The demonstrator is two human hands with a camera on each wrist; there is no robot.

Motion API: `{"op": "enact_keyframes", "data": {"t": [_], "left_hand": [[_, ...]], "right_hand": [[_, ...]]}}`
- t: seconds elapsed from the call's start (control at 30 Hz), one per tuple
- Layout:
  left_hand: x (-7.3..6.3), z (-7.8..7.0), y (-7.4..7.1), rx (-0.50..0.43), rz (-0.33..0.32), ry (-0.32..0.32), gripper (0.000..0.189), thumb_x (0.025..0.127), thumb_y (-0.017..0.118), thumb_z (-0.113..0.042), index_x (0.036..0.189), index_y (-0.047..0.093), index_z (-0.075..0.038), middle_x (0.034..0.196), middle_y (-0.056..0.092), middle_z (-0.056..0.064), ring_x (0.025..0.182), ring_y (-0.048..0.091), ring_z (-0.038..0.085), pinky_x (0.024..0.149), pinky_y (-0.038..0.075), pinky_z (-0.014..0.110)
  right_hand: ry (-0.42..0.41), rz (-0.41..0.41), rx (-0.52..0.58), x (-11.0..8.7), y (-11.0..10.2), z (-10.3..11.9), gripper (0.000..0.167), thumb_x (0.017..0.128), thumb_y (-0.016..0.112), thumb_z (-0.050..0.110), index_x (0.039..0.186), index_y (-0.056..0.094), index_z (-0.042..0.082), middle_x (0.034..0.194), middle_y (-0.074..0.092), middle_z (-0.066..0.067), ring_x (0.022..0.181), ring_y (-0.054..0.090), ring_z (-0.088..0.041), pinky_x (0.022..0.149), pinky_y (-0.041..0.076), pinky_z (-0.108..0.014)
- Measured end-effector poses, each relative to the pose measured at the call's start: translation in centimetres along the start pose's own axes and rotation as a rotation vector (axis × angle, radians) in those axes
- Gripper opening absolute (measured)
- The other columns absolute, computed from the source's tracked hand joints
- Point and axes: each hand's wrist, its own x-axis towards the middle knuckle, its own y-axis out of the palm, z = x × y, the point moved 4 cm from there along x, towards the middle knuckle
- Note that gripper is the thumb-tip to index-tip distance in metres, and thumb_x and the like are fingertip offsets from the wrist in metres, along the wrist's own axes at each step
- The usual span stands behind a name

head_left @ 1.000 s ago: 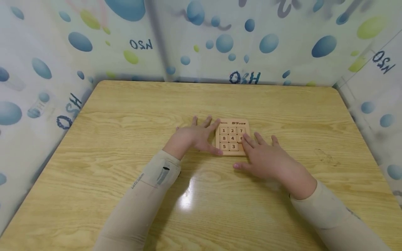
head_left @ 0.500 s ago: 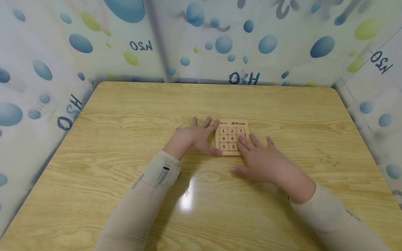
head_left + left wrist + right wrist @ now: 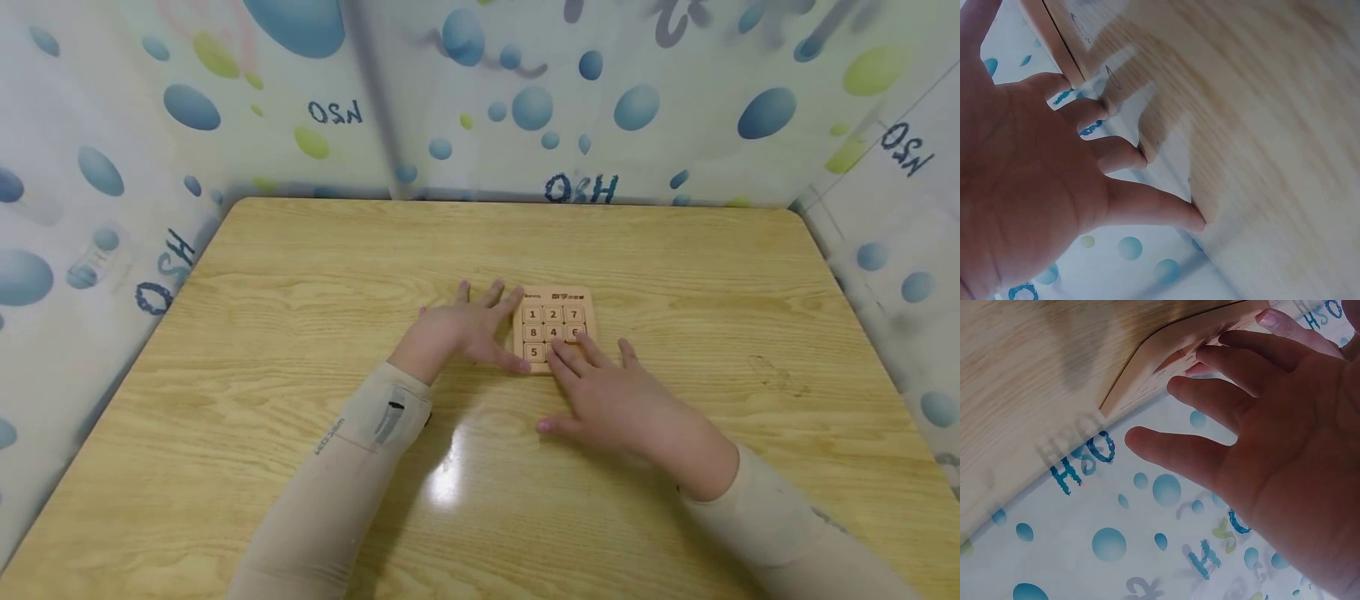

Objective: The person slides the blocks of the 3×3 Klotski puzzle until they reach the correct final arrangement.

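Observation:
A wooden number slide puzzle lies flat on the table in the head view. Its upper rows read 1 2 7 and 8 4 6, and 5 shows at lower left. My left hand is spread beside the puzzle, thumb at the lower-left corner and index finger at the upper-left edge. The fingers of my right hand rest over the bottom row and hide its middle, so the tile under them is not visible. The right thumb lies apart, below the puzzle. In the right wrist view the fingers are extended over the puzzle frame.
The wood-grain table runs to a patterned wall at the back, with similar walls at both sides. A bright light reflection shows on the tabletop. Long beige sleeves cover both forearms.
My right hand has slid left and toward me, from the 6 tile at the right to the bottom row, uncovering 6 and covering 3. The left hand has stayed in place.

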Motion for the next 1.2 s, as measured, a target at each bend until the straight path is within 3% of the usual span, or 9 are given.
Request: {"op": "enact_keyframes", "data": {"t": [0.73,1.2], "left_hand": [[0.0,0.2,0.1,-0.011,-0.006,0.000,0.121,0.084,0.068,-0.083,0.168,-0.009,-0.047,0.179,-0.018,-0.010,0.165,-0.017,0.044,0.115,0.008,0.093],[0.0,0.3,0.2,-0.008,-0.006,-0.004,0.121,0.083,0.067,-0.084,0.168,-0.010,-0.047,0.179,-0.018,-0.011,0.165,-0.017,0.043,0.117,0.008,0.092]], "right_hand": [[0.045,0.008,-0.010,-0.9,0.3,-1.4,0.097,0.101,0.049,0.074,0.169,0.028,0.008,0.179,0.020,-0.011,0.165,0.016,-0.046,0.124,0.008,-0.084],[0.038,-0.015,-0.014,-1.2,0.4,-2.1,0.097,0.101,0.052,0.073,0.169,0.028,0.009,0.179,0.019,-0.010,0.165,0.018,-0.046,0.123,0.012,-0.085]]}}
